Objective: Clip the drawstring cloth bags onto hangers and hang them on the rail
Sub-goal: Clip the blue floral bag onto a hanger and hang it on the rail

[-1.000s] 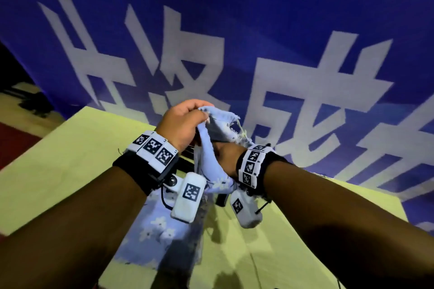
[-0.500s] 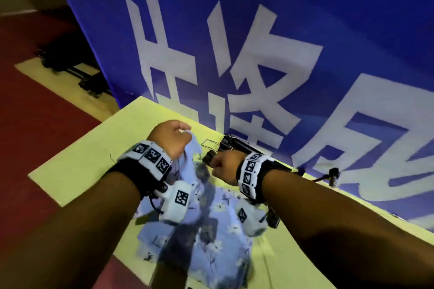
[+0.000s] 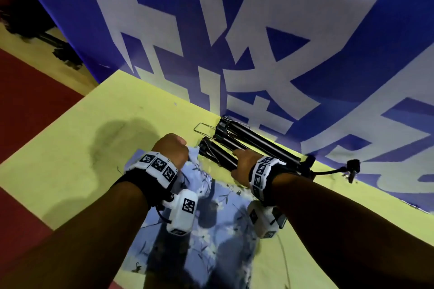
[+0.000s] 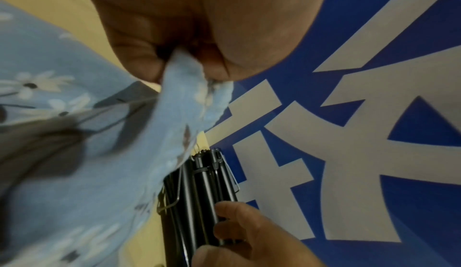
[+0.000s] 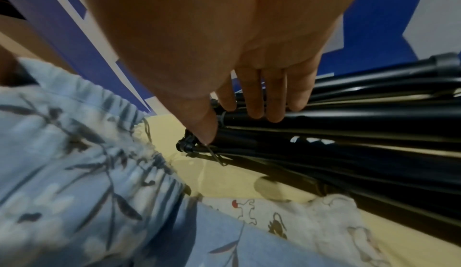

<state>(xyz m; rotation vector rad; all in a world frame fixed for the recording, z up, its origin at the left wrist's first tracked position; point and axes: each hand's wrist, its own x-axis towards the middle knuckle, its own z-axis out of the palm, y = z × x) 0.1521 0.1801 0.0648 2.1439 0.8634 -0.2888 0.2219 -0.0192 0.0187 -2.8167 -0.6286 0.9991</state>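
Note:
A light blue floral drawstring bag point(image 3: 206, 225) lies on the yellow table point(image 3: 70, 148). My left hand point(image 3: 172, 150) grips its gathered top corner point(image 4: 189, 86) and holds it just above the table. To the right a bundle of black clip hangers point(image 3: 246, 145) with wire clips lies along the banner. My right hand point(image 3: 242, 166) reaches over the bundle, its fingers point(image 5: 262, 97) and thumb resting on the black bars point(image 5: 349, 121). A white printed bag point(image 5: 312, 218) lies partly under the blue one.
A blue banner with large white characters point(image 3: 258, 42) stands upright right behind the table's far edge. A black cable with a small clamp point(image 3: 352, 168) lies at the right end of the hangers. Red floor point(image 3: 28, 105) is at the left. No rail is in view.
Both hands have come down from chest height to the table. The right hand let go of the bag and moved right onto the hanger bundle. The left hand still grips the bag's top.

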